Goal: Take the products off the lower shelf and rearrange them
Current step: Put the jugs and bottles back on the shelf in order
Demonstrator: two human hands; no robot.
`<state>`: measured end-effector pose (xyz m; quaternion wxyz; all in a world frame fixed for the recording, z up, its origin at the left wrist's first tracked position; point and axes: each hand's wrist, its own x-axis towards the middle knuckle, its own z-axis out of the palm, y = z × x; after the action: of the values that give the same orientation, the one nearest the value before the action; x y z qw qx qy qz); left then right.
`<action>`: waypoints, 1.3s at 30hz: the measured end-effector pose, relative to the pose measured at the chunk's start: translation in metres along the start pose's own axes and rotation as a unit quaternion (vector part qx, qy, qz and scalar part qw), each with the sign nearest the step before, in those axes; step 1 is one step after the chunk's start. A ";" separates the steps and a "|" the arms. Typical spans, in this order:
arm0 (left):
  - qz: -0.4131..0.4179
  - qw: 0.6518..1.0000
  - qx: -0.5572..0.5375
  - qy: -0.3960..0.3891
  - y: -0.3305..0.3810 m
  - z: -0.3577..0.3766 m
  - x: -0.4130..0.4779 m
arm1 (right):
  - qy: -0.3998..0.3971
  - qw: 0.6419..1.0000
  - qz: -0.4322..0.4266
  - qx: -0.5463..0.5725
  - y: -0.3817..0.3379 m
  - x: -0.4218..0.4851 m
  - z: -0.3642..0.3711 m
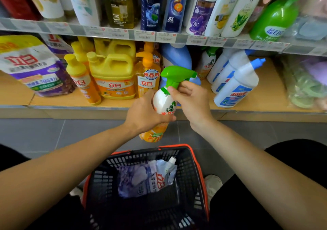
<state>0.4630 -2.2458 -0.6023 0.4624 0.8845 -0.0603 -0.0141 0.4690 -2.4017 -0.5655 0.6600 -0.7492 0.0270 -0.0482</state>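
A white and orange spray bottle (pixel 163 102) with a green trigger head is held in front of the lower shelf (pixel 79 99), above the floor. My left hand (pixel 146 113) grips its body from the left. My right hand (pixel 190 98) pinches its neck just under the trigger head. On the lower shelf stand yellow and orange detergent bottles (pixel 113 77), a blue bottle (pixel 177 56) and white bottles with blue caps (pixel 237 83). A black basket (pixel 200 173) with an orange rim sits below my arms and holds a refill pouch (pixel 146 178).
A large detergent bag (pixel 33 67) lies at the shelf's left end, and bagged goods (pixel 307 83) lie at its right end. The upper shelf (pixel 141 35) carries shampoo and body wash bottles. Grey floor tiles lie between shelf and basket.
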 end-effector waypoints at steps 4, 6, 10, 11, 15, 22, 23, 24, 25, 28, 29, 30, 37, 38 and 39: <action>0.024 0.997 -0.053 -0.048 0.006 0.004 -0.005 | -0.008 1.000 -0.013 -0.015 -0.002 0.007 -0.010; 0.033 0.994 -0.081 -0.067 0.006 0.004 -0.004 | -0.034 0.999 -0.020 -0.013 -0.004 0.011 -0.015; 0.009 0.980 -0.156 -0.119 0.006 -0.001 0.000 | -0.065 0.995 0.013 0.070 -0.011 0.020 -0.030; -0.013 0.970 -0.191 -0.149 0.008 -0.002 0.001 | -0.079 0.992 0.027 0.099 -0.013 0.022 -0.032; -0.066 0.941 -0.269 -0.192 0.017 -0.003 0.004 | -0.093 0.977 0.068 0.177 -0.017 0.022 -0.033; -0.085 0.964 -0.226 -0.109 0.025 0.008 -0.004 | 0.014 0.983 0.104 0.149 -0.010 0.010 -0.018; -0.085 0.966 -0.219 -0.106 0.025 0.009 -0.004 | 0.019 0.982 0.115 0.149 -0.009 0.009 -0.017; -0.088 0.965 -0.221 -0.109 0.024 0.008 -0.005 | 0.017 0.980 0.129 0.152 -0.010 0.010 -0.017; -0.093 0.961 -0.231 -0.119 0.025 0.008 -0.005 | 0.008 0.977 0.144 0.156 -0.011 0.011 -0.018; -0.119 0.935 -0.288 -0.168 0.029 0.002 -0.004 | -0.039 0.964 0.178 0.194 -0.014 0.016 -0.021; -0.129 0.924 -0.309 -0.186 0.030 0.001 -0.003 | -0.059 0.959 0.179 0.213 -0.014 0.018 -0.023; -0.138 0.912 -0.329 -0.201 0.032 0.000 -0.004 | -0.079 0.954 0.175 0.232 -0.013 0.020 -0.024; -0.177 0.833 -0.452 -0.265 0.034 -0.006 -0.002 | -0.131 0.917 0.215 0.309 -0.013 0.025 -0.029; -0.176 0.833 -0.451 -0.268 0.034 -0.006 -0.002 | -0.137 0.916 0.215 0.310 -0.014 0.024 -0.029; -0.174 0.835 -0.447 -0.270 0.034 -0.007 -0.001 | -0.138 0.917 0.212 0.307 -0.015 0.024 -0.029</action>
<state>0.4590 -2.2596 -0.5702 0.7625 0.5389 -0.0148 -0.3577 0.4898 -2.4308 -0.5466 0.8496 -0.4853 0.0780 0.1912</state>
